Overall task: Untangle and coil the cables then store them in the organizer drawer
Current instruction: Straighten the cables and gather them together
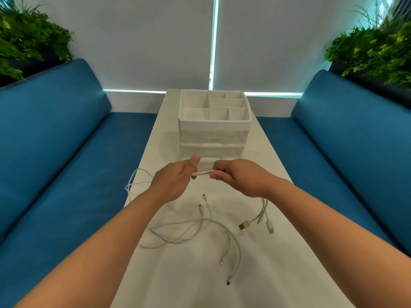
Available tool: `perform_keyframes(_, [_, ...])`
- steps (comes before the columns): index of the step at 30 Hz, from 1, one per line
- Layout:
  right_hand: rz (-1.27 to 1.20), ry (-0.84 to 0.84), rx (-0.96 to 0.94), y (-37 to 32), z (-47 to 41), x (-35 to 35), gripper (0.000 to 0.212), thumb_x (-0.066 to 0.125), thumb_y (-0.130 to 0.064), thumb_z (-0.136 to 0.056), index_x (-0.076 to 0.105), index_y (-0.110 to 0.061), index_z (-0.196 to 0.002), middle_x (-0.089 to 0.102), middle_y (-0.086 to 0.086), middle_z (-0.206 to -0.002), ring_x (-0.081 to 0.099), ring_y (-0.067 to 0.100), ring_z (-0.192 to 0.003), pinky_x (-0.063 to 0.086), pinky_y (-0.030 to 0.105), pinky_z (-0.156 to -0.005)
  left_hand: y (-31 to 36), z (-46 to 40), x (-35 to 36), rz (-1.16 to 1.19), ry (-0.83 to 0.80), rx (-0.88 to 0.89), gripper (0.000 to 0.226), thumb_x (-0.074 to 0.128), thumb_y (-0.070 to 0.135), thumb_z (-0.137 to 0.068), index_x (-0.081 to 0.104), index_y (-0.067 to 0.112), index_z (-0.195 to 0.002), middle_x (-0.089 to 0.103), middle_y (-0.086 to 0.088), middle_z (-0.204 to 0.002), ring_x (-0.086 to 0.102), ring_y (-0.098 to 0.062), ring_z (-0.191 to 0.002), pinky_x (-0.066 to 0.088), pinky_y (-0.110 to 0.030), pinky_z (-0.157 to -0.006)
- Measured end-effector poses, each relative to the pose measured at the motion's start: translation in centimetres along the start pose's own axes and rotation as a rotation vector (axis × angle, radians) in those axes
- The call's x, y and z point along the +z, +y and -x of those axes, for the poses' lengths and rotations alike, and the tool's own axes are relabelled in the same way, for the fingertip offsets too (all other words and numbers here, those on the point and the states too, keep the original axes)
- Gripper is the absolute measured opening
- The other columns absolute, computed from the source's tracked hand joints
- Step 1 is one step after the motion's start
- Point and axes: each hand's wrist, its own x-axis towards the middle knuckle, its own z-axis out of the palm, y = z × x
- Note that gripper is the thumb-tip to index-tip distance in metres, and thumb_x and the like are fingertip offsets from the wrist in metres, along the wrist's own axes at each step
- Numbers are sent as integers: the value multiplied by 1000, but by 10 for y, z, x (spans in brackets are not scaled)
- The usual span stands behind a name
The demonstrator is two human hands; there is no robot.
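A white cable bundle (202,173) is pinched between the left hand (175,181) and right hand (235,175), apparently doubled, before the organizer (214,124).

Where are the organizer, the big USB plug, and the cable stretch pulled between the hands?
organizer (214,125): head view, front rim of top tray.
USB plug (244,225): head view, metal end.
cable stretch (202,173): head view, middle, between both hands.
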Motion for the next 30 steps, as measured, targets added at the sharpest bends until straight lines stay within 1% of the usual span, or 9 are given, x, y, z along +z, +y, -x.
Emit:
perform_keyframes(5, [2,-27,-28,-8,-6,0,31,40,-45,-100,58,-21,-92,50,-9,-63,44,8,-57,35,29,-58,16,-1,-10,-133,12,100,55,17,52,-102,57,25,-76,64,3,-74,59,-21,-75,45,-37,-72])
perform_keyframes(8, [-75,-19,-46,-15,-11,-2,25,45,-38,-100,64,-25,-110,57,-25,-77,53,-3,-66,39,19,-67,38,-5,-6,-47,-25,128,50,21,42,-105,56,18,-78,63,-2,-76,61,-24,-79,47,-38,-76])
perform_keyframes(12, [-275,-19,-66,-16,-10,-6,17,68,-31,-88,58,-29,-102,58,-20,-74,54,-6,-63,40,11,-63,44,-4,-6,-154,20,105,62,14,55,-101,66,24,-89,68,2,-86,62,-20,-84,48,-38,-80])
perform_keyframes(15, [-270,-23,-44,-9,-7,-4,9,66,-26,-90,58,-26,-94,59,-18,-75,57,-3,-66,41,12,-64,42,-1,-8,-158,29,106,69,23,66,-95,63,21,-61,63,11,-57,59,-16,-64,47,-35,-68])
perform_keyframes(17, [-191,7,21,2,-3,-4,16,60,-34,-93,58,-20,-85,58,-9,-72,53,6,-63,42,22,-63,37,-1,-12,-50,37,68,71,36,66,-92,53,9,-52,49,15,-38,48,-9,-47,39,-32,-58])
perform_keyframes(20, [-274,47,164,23,13,-3,39,53,-47,-93,60,-12,-78,54,-5,-64,49,10,-59,42,24,-61,21,1,-20,127,95,4,66,47,60,-92,33,12,-48,37,8,-37,45,1,-36,32,-30,-58])
perform_keyframes(25, [-632,57,221,31,28,8,29,45,-38,-100,63,-18,-90,45,-7,-70,41,8,-60,40,21,-58,6,2,-21,302,187,-97,64,52,56,-91,34,12,-49,38,9,-36,46,3,-38,31,-30,-57])
perform_keyframes(28, [-421,24,162,34,28,13,24,43,-28,-102,64,-21,-111,60,-15,-93,53,-1,-82,41,14,-76,6,0,-24,401,238,-147,63,53,56,-90,44,5,-53,50,14,-37,48,-2,-45,33,-30,-60])
perform_keyframes(30, [-192,26,129,40,28,19,26,41,-28,-103,63,-21,-115,63,-14,-105,56,5,-93,44,21,-84,8,0,-23,434,268,-146,64,54,55,-90,53,0,-57,54,13,-40,51,-6,-53,36,-30,-60])
